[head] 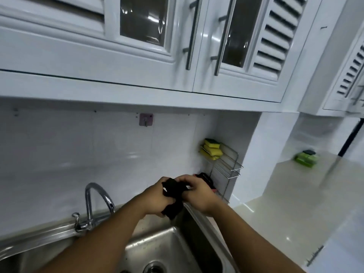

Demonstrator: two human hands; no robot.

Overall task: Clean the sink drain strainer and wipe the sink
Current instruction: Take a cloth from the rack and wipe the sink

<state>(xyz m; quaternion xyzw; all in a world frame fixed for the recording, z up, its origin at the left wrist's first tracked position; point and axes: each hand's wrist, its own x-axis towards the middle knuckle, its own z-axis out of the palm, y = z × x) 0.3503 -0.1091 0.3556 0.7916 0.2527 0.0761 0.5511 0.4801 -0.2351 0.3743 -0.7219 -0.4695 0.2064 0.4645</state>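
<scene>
Together, both hands (157, 196) (199, 192) clamp one black cloth (174, 196) above the sink (163, 245), hiding part of the wire rack (226, 166) at two o'clock with three yellow sponges (211, 151).

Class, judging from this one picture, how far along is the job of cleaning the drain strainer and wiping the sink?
Done: nothing is provably finished; the drain strainer sits in the drain, too small to judge clean. In hand: the left hand and right hand both grip a dark cloth above the sink, apparently wringing it. Left: the basin still shows dark specks, so wiping seems outstanding.
</scene>
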